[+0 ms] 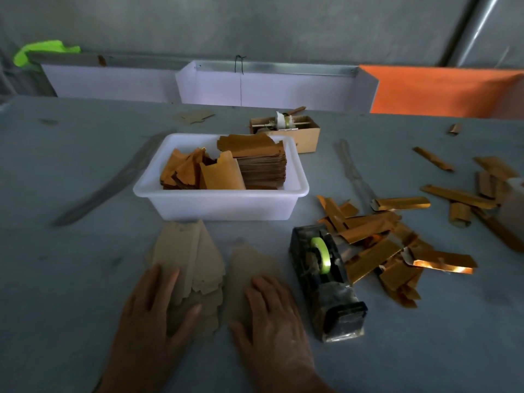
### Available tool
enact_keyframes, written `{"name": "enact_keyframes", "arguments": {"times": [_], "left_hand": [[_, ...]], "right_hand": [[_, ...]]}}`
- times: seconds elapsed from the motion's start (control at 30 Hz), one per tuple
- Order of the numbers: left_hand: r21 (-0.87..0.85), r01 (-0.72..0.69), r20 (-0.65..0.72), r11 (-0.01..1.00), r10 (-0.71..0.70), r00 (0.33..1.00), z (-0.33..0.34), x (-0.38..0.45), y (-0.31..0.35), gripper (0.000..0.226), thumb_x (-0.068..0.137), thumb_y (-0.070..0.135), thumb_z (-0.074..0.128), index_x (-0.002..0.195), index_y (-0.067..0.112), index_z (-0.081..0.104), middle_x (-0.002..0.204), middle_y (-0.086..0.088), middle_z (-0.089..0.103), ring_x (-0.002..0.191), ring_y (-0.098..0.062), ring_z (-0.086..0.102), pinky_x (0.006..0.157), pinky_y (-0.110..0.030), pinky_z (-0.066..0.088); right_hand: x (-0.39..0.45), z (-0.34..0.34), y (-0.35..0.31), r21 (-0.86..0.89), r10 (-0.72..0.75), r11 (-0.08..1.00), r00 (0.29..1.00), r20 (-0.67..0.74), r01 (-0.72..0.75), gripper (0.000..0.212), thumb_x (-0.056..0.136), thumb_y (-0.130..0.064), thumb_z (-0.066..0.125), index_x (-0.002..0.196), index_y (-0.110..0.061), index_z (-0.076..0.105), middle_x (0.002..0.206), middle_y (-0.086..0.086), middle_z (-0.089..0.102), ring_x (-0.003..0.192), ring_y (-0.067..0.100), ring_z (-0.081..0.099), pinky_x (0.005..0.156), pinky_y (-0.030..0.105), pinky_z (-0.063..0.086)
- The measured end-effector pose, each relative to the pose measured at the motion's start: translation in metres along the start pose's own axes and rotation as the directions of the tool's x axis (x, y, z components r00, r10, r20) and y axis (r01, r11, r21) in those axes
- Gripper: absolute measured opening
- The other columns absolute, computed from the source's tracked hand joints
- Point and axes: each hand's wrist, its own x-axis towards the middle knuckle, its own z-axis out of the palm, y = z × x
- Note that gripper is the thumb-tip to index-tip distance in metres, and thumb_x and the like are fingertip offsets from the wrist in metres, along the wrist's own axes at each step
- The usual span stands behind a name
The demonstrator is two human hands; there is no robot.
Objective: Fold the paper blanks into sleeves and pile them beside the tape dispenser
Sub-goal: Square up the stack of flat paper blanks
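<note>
**Both hands flat on the paper blanks**

Your left hand (pixel 154 310) lies flat, fingers straight and spread, on a fanned bunch of dull brown paper blanks (pixel 195 259) on the grey worktop (pixel 71 279). Your right hand (pixel 272 316) lies flat as well, fingers straight, pressing on a single blank (pixel 249 262) just beside the fanned bunch. Neither hand grips anything.

Just right of your right hand stands the black tape dispenser (pixel 326 282) with a green tape roll (pixel 321 255). Beyond and to the right of the dispenser, touching its far side, is a loose heap of folded gold sleeves (pixel 377 245); more sleeves lie scattered farther right.

Straight ahead of your hands sits a white plastic tub (pixel 221 205) with a stack of gold-faced blanks (pixel 261 163) inside and looser ones leaning beside it. Behind the tub is a small cardboard box (pixel 300 134).
</note>
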Motion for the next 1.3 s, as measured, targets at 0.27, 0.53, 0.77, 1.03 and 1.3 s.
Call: {"name": "enact_keyframes", "arguments": {"times": [0.27, 0.53, 0.77, 1.03, 1.3], "left_hand": [[0.036, -0.014, -0.021, 0.999, 0.014, 1.0, 0.001, 0.004, 0.003, 0.106, 0.081, 0.082, 0.017, 0.121, -0.005, 0.061, 0.131, -0.032, 0.051, 0.113, -0.053, 0.055, 0.089, -0.063, 0.043], [0.089, -0.044, -0.002, 0.995, 0.044, 0.999, 0.001, 0.004, 0.002, 0.104, 0.083, 0.081, 0.016, 0.12, -0.005, 0.062, 0.126, -0.035, 0.055, 0.107, -0.057, 0.056, 0.084, -0.066, 0.044], [0.055, -0.042, 0.013, 0.998, 0.041, 0.999, 0.001, 0.001, 0.002, 0.106, 0.081, 0.083, 0.016, 0.124, -0.002, 0.061, 0.131, -0.034, 0.051, 0.115, -0.054, 0.053, 0.089, -0.063, 0.044], [0.037, -0.034, 0.014, 0.999, 0.033, 0.999, -0.003, 0.001, 0.006, 0.107, 0.08, 0.083, 0.013, 0.125, -0.002, 0.061, 0.132, -0.034, 0.051, 0.116, -0.053, 0.053, 0.093, -0.06, 0.044], [0.037, -0.024, 0.032, 0.999, 0.022, 0.999, -0.001, 0.0, 0.0, 0.087, 0.077, 0.065, 0.037, 0.127, -0.003, 0.058, 0.133, -0.035, 0.048, 0.119, -0.052, 0.051, 0.097, -0.06, 0.044]], "right_hand": [[0.002, 0.006, 0.003, -0.029, -0.097, 0.995, 0.99, -0.104, 0.095, 0.07, 0.052, -0.07, 0.067, 0.086, -0.01, 0.077, 0.101, 0.006, 0.072, 0.096, 0.026, 0.068, 0.077, 0.041, 0.057], [0.003, 0.006, 0.002, -0.027, -0.071, 0.997, 0.992, -0.102, 0.069, 0.065, 0.033, -0.056, 0.079, 0.08, -0.011, 0.077, 0.094, 0.004, 0.073, 0.088, 0.023, 0.07, 0.073, 0.041, 0.058], [-0.002, 0.002, -0.001, -0.009, 0.058, 0.998, 0.998, -0.015, -0.058, 0.058, 0.041, -0.043, 0.083, 0.084, -0.005, 0.075, 0.101, 0.01, 0.071, 0.097, 0.026, 0.068, 0.079, 0.038, 0.057], [-0.002, -0.003, -0.003, 0.03, 0.112, 0.993, 0.991, 0.071, -0.114, 0.058, 0.045, -0.037, 0.086, 0.091, -0.004, 0.073, 0.104, 0.011, 0.069, 0.1, 0.028, 0.066, 0.078, 0.038, 0.057], [0.0, -0.007, -0.008, -0.008, 0.156, 0.988, 0.976, 0.155, -0.157, 0.056, 0.051, -0.046, 0.083, 0.092, -0.01, 0.073, 0.105, 0.007, 0.07, 0.102, 0.023, 0.066, 0.08, 0.034, 0.056]]}}
